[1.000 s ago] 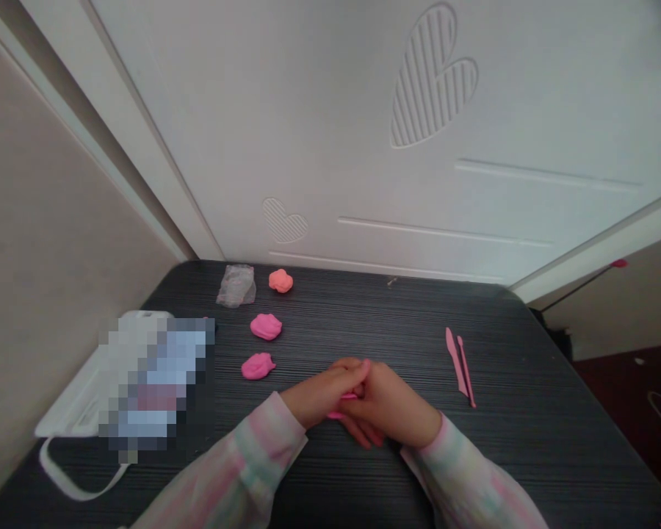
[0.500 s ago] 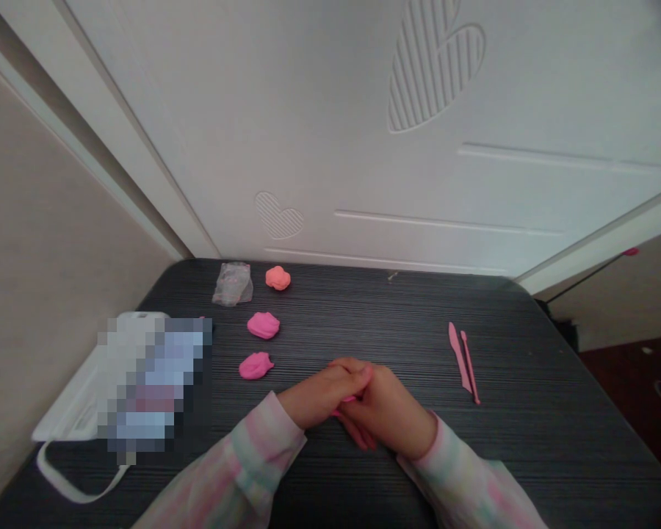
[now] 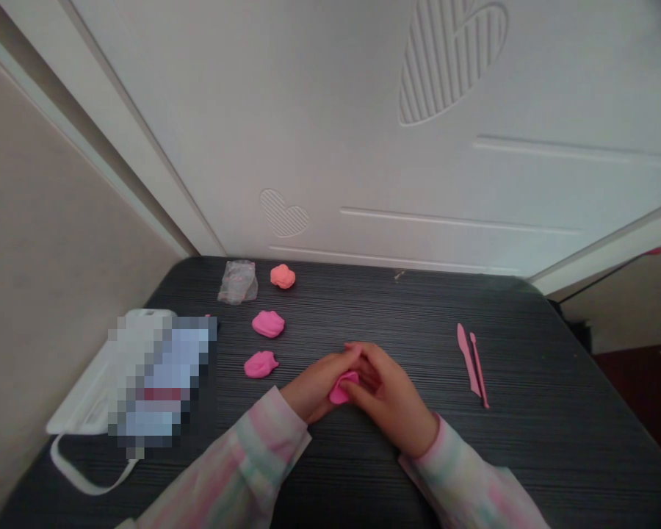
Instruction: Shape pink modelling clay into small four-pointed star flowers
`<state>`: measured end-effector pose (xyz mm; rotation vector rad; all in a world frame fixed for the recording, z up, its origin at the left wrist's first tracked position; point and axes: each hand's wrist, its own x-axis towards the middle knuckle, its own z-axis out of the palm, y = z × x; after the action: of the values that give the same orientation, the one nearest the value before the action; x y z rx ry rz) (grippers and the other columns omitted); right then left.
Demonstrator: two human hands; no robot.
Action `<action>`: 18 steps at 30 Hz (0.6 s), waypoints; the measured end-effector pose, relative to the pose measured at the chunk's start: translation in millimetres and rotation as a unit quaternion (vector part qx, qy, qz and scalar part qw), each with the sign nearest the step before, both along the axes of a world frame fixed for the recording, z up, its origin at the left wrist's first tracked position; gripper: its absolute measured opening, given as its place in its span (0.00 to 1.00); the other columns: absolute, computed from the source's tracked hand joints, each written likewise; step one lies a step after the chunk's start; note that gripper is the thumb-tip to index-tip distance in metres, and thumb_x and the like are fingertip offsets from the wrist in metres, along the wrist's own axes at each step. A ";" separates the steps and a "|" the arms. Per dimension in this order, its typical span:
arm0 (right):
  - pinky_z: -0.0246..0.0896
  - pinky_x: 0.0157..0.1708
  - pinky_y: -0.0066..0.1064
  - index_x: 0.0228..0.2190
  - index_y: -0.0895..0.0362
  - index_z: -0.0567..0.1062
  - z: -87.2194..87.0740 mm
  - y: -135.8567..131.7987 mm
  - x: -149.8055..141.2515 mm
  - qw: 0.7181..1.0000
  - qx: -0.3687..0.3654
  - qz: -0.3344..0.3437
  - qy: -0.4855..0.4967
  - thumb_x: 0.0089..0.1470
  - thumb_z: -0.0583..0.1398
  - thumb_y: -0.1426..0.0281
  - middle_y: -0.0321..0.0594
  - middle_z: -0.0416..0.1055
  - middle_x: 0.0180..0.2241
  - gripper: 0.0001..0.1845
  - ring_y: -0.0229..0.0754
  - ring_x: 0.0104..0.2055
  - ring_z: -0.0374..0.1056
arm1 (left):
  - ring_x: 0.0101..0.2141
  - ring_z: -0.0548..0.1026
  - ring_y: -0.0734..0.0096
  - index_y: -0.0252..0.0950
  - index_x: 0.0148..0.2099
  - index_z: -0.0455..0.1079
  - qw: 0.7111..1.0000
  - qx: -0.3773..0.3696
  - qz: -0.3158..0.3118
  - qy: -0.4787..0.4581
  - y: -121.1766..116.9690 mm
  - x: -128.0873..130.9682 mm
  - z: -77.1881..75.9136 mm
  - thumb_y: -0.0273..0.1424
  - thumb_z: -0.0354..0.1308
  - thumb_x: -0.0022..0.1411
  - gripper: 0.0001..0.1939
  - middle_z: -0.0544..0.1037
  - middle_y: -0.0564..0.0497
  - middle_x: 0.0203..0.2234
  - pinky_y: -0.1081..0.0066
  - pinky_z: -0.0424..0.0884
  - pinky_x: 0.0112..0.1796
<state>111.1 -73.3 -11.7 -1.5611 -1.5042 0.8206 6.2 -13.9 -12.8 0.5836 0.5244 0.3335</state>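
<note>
Between my two hands is a flattened piece of pink modelling clay [image 3: 344,388]. My left hand [image 3: 318,380] curls round it from the left, its fingers partly hidden behind the clay. My right hand [image 3: 392,397] presses the clay with its thumb, while its fingers meet the left hand at the top. To the left on the dark table lie two more lumps of pink clay, an upper lump [image 3: 268,324] and a lower lump [image 3: 261,364]. Behind them sits a lump of orange clay [image 3: 283,277].
A pink plastic knife [image 3: 468,358] and a thin pink stick tool [image 3: 479,369] lie at the right. A crumpled clear plastic bag [image 3: 239,282] is at the back left. A white device [image 3: 77,411] with a strap and a blurred screen stands at the left. A white panel [image 3: 330,147] borders the table's back.
My clasped hands have opened somewhat, and more of the pink clay shows between them. My right thumb now lies on the clay. The whole view has shifted slightly.
</note>
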 end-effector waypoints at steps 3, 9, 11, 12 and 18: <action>0.59 0.45 0.39 0.36 0.56 0.66 0.5 1.0 -2.8 0.997 0.049 -0.041 -0.044 0.43 0.58 0.75 0.45 0.64 0.43 0.14 0.43 0.47 0.61 | 0.25 0.71 0.74 0.28 0.30 0.69 0.998 -0.058 0.003 -0.019 2.3 1.0 -1.4 0.41 0.48 0.56 0.19 0.74 0.47 0.21 0.75 0.62 0.31; 0.56 0.47 0.43 0.29 0.54 0.69 -3.3 0.2 -3.6 0.988 0.085 -0.053 -0.115 0.44 0.58 0.74 0.44 0.61 0.46 0.05 0.45 0.50 0.57 | 0.27 0.72 0.74 0.31 0.35 0.67 0.992 -0.103 0.042 -0.051 4.1 2.0 0.0 0.40 0.47 0.58 0.17 0.73 0.49 0.25 0.73 0.63 0.35; 0.56 0.47 0.43 0.28 0.54 0.69 -3.9 0.4 -2.3 0.987 0.091 -0.046 -0.123 0.45 0.57 0.75 0.43 0.61 0.45 0.05 0.45 0.50 0.57 | 0.28 0.72 0.73 0.30 0.35 0.68 0.994 -0.092 0.036 -0.052 3.6 3.3 0.7 0.41 0.47 0.57 0.18 0.73 0.48 0.25 0.73 0.63 0.35; 0.56 0.46 0.43 0.28 0.54 0.68 -4.0 0.6 -1.7 0.986 0.099 -0.044 -0.128 0.46 0.57 0.75 0.43 0.62 0.45 0.05 0.44 0.49 0.57 | 0.29 0.72 0.72 0.30 0.35 0.68 0.994 -0.088 0.033 -0.052 3.3 3.8 1.0 0.42 0.47 0.57 0.19 0.73 0.48 0.25 0.73 0.62 0.35; 0.54 0.48 0.43 0.29 0.53 0.67 -2.6 0.3 1.5 0.967 0.174 -0.017 -0.183 0.46 0.57 0.77 0.41 0.64 0.43 0.07 0.44 0.49 0.56 | 0.27 0.70 0.75 0.30 0.34 0.69 0.993 -0.108 0.025 -0.047 4.0 2.3 0.9 0.43 0.45 0.58 0.21 0.72 0.49 0.24 0.77 0.62 0.30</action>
<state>112.6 -73.0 -14.3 -1.5154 -1.7639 0.2301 8.4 -9.9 -11.9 0.3442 0.4777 0.3446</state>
